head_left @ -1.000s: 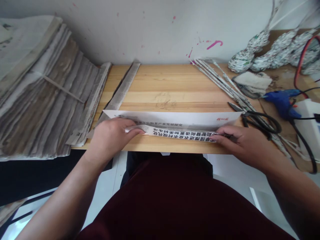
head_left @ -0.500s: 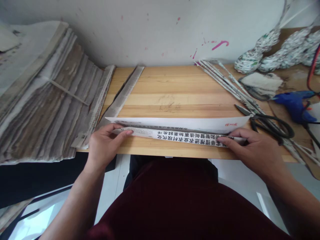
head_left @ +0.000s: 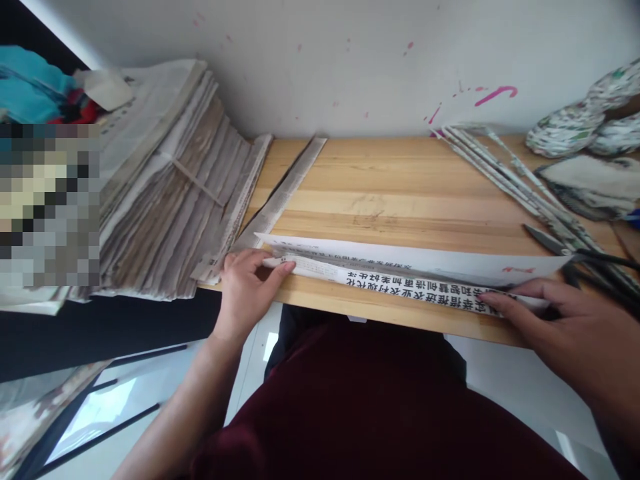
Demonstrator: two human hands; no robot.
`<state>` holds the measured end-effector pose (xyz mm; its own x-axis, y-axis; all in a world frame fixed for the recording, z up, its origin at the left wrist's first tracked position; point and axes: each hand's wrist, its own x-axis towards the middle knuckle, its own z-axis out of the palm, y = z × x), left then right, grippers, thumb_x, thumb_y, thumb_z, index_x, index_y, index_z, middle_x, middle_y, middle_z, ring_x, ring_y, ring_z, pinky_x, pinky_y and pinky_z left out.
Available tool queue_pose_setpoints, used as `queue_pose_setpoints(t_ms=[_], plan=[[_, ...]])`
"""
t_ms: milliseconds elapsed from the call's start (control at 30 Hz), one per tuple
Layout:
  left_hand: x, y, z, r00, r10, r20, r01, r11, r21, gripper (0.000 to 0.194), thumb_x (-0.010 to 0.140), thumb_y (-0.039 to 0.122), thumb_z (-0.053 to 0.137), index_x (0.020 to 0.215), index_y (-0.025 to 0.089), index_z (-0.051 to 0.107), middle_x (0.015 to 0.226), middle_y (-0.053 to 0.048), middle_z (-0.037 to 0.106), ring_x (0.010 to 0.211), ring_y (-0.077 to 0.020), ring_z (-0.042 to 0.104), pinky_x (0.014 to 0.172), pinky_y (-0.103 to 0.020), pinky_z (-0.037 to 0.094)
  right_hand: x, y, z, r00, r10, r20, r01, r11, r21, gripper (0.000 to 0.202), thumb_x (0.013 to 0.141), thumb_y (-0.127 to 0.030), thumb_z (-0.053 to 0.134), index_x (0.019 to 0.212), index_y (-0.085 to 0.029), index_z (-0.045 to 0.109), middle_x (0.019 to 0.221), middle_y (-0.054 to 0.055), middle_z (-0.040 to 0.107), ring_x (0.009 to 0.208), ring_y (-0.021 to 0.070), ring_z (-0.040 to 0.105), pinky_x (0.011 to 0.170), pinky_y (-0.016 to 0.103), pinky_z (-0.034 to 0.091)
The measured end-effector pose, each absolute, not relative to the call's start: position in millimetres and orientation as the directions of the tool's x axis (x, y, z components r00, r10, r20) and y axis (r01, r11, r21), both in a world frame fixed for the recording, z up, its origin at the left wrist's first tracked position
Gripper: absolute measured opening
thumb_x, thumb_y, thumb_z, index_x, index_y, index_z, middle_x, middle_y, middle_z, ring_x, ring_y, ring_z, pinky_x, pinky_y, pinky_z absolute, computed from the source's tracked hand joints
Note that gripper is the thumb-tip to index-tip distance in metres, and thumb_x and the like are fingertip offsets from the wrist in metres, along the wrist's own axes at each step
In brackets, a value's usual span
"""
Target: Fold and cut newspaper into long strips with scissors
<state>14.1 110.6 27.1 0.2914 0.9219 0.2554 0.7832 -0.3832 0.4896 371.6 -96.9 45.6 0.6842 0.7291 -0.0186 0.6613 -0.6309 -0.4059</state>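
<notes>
A long strip of newspaper (head_left: 390,288), folded lengthwise with bold dark print on its near flap, lies along the front edge of the wooden table. Its far flap stands up behind the fold. My left hand (head_left: 253,283) pinches the left end, thumb on top and fingers behind the paper. At the other end my right hand (head_left: 555,320) grips the strip the same way, its fingertips partly hidden by the paper. Close to my right hand lie black-handled scissors (head_left: 607,267).
Bundled newspapers (head_left: 165,180) are stacked at the left, with a narrow paper strip (head_left: 285,190) beside them. Thin rolled paper sticks (head_left: 520,180) lie at the right, near a cloth (head_left: 595,183) and woven paper pieces (head_left: 565,130). A wall rises behind the wooden table (head_left: 395,173).
The view has turned left, so everything sits further right in the picture. More shows beyond the newspaper stack. Both hands keep hold of the folded strip, which looks much the same.
</notes>
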Motion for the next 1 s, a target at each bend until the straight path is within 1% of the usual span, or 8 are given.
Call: queue_pose_setpoints(t_ms=[133, 200, 300, 400, 600, 733, 900, 1000], plan=[[15.6, 109.2, 26.8, 0.316, 0.912, 0.262, 0.825, -0.401, 0.398, 0.042, 0.09, 0.053, 0.064, 0.064, 0.021, 0.058, 0.091, -0.008, 0.065, 0.092, -0.0261, 0.058, 0.094, -0.05, 0.043, 368.7, -93.6, 47.2, 0.67, 0.742, 0.003, 0.691, -0.622, -0.369, 0.039, 0.077, -0.066, 0.066, 0.078, -0.027, 0.069, 0.073, 0.007, 0.067, 0.067, 0.026, 0.058, 0.058, 0.036, 0.037], [16.6, 108.4, 26.8, 0.331, 0.909, 0.255, 0.838, -0.407, 0.363, 0.043, 0.092, 0.051, 0.062, 0.063, 0.021, 0.053, 0.088, -0.008, 0.062, 0.089, -0.0254, 0.057, 0.092, -0.05, 0.043, 367.9, -91.8, 46.2, 0.661, 0.75, 0.008, 0.705, -0.617, -0.35, 0.04, 0.077, -0.067, 0.063, 0.076, -0.027, 0.068, 0.071, 0.007, 0.065, 0.066, 0.0258, 0.057, 0.058, 0.036, 0.036], [17.6, 107.0, 25.9, 0.341, 0.897, 0.282, 0.844, -0.424, 0.329, 0.038, 0.092, 0.045, 0.062, 0.065, 0.021, 0.053, 0.087, -0.009, 0.06, 0.084, -0.0245, 0.054, 0.089, -0.048, 0.043, 367.6, -89.7, 43.5, 0.662, 0.749, 0.023, 0.709, -0.616, -0.343, 0.047, 0.074, -0.074, 0.058, 0.072, -0.028, 0.066, 0.066, 0.007, 0.063, 0.061, 0.0256, 0.054, 0.055, 0.035, 0.033], [18.1, 105.7, 24.3, 0.345, 0.888, 0.304, 0.837, -0.438, 0.328, 0.034, 0.092, 0.042, 0.062, 0.067, 0.021, 0.052, 0.087, -0.009, 0.061, 0.085, -0.0255, 0.053, 0.088, -0.047, 0.042, 367.6, -88.2, 42.4, 0.677, 0.736, 0.026, 0.695, -0.627, -0.352, 0.051, 0.07, -0.079, 0.054, 0.071, -0.028, 0.063, 0.064, 0.006, 0.061, 0.059, 0.0254, 0.052, 0.054, 0.034, 0.031], [18.6, 104.5, 23.4, 0.338, 0.886, 0.316, 0.823, -0.441, 0.357, 0.031, 0.09, 0.042, 0.065, 0.07, 0.022, 0.052, 0.085, -0.007, 0.061, 0.084, -0.0257, 0.054, 0.084, -0.045, 0.043, 369.5, -85.7, 43.7, 0.675, 0.738, -0.014, 0.686, -0.634, -0.357, 0.053, 0.068, -0.081, 0.053, 0.071, -0.029, 0.061, 0.062, 0.005, 0.059, 0.055, 0.0246, 0.048, 0.055, 0.034, 0.033], [16.1, 103.4, 22.3, 0.338, 0.88, 0.334, 0.81, -0.452, 0.373, 0.029, 0.089, 0.041, 0.066, 0.072, 0.022, 0.055, 0.088, -0.008, 0.064, 0.086, -0.026, 0.056, 0.087, -0.045, 0.044, 369.1, -83.1, 43.3, 0.669, 0.743, 0.006, 0.7, -0.627, -0.341, 0.058, 0.069, -0.085, 0.049, 0.07, -0.029, 0.062, 0.063, 0.007, 0.062, 0.057, 0.0261, 0.052, 0.056, 0.035, 0.034], [13.3, 100.6, 20.2, 0.357, 0.851, 0.385, 0.787, -0.496, 0.367, 0.022, 0.092, 0.04, 0.063, 0.083, 0.02, 0.062, 0.097, -0.01, 0.07, 0.091, -0.0272, 0.059, 0.09, -0.047, 0.045, 367.0, -77.8, 45.6, 0.715, 0.699, -0.009, 0.663, -0.682, -0.309, 0.07, 0.058, -0.095, 0.042, 0.064, -0.029, 0.061, 0.058, 0.008, 0.06, 0.055, 0.0273, 0.053, 0.055, 0.038, 0.036], [13.5, 99.7, 19.5, 0.347, 0.853, 0.39, 0.782, -0.493, 0.381, 0.023, 0.092, 0.041, 0.063, 0.082, 0.02, 0.062, 0.096, -0.009, 0.07, 0.091, -0.0268, 0.059, 0.089, -0.046, 0.046, 368.3, -78.2, 44.8, 0.73, 0.684, -0.014, 0.646, -0.696, -0.313, 0.073, 0.056, -0.097, 0.041, 0.066, -0.029, 0.062, 0.06, 0.008, 0.062, 0.056, 0.0279, 0.055, 0.055, 0.039, 0.038]])
